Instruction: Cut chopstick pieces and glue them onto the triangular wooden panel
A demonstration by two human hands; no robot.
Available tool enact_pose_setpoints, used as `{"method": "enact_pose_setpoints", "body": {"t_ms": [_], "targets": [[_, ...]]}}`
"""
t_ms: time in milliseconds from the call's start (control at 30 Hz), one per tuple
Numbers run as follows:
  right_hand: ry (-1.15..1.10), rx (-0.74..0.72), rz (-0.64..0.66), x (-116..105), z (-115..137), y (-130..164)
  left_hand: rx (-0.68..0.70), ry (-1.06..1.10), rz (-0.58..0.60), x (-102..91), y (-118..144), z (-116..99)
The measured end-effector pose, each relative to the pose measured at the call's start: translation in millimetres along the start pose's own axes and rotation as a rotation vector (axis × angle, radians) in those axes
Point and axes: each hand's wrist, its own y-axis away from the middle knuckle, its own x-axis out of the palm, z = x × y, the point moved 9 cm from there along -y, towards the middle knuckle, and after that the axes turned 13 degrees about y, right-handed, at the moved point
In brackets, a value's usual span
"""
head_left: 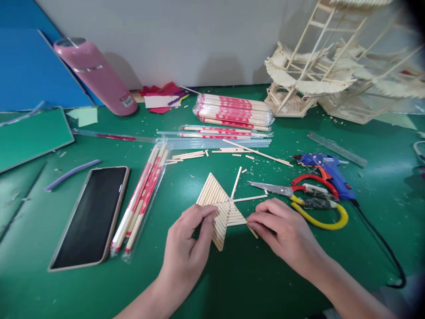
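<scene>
A: Where does the work stand?

B: A flat panel (217, 208) of sticks laid side by side lies on the green bench (239, 274), in front of the person. It reads as two glued fields: long sticks running one way, and a smaller triangle of short sticks set against them on the right. That much looks done.

A: And the hands?

B: The left hand (189, 241) is curled, fingertips pressing down on the panel's left lower edge. The right hand (282, 228) has its fingers drawn together at the panel's right tip, pinching or pressing a stick there; which one, the view does not settle.

A: What seems left?

B: The outline is ragged, with stick ends jutting at the bottom, so trimming or more filling seems likely. Two loose sticks (236, 181) lie just above the panel, not yet joined.

A: Tools?

B: The scissors (299, 197) lie just right of the panel, and the blue glue gun (328, 170) sits behind them, both untouched.

A: Supply?

B: Plenty. One pack (141, 201) of wrapped sticks lies left of the panel beside a phone (91, 217), a bigger bundle (234, 110) farther back, with cut offcuts (189, 155) between. A large stick model (332, 66) stands at the far right, well apart.
</scene>
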Motion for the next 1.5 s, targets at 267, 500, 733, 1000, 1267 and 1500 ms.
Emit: {"method": "enact_pose_setpoints", "body": {"t_ms": [267, 500, 733, 1000, 1267, 1500], "targets": [[0.017, -0.007, 0.002, 1, 0, 1, 0.210, -0.305, 0.149, 28.6, 2, -15], [0.002, 0.000, 0.000, 2, 0, 0, 0.260, -0.460, 0.243, 43.0, 7, -14], [-0.016, -0.001, -0.027, -1, -3, 2, 0.271, -0.504, 0.264, 46.0, 7, -14], [-0.003, 0.017, -0.015, 0, -3, 4, 0.275, -0.502, 0.238, 44.7, 7, -15], [-0.008, 0.026, -0.009, 3, -3, 3, 0.278, -0.496, 0.241, 44.9, 7, -15], [-0.010, 0.025, 0.000, 4, -2, 3, 0.268, -0.498, 0.247, 45.1, 8, -14]]}}
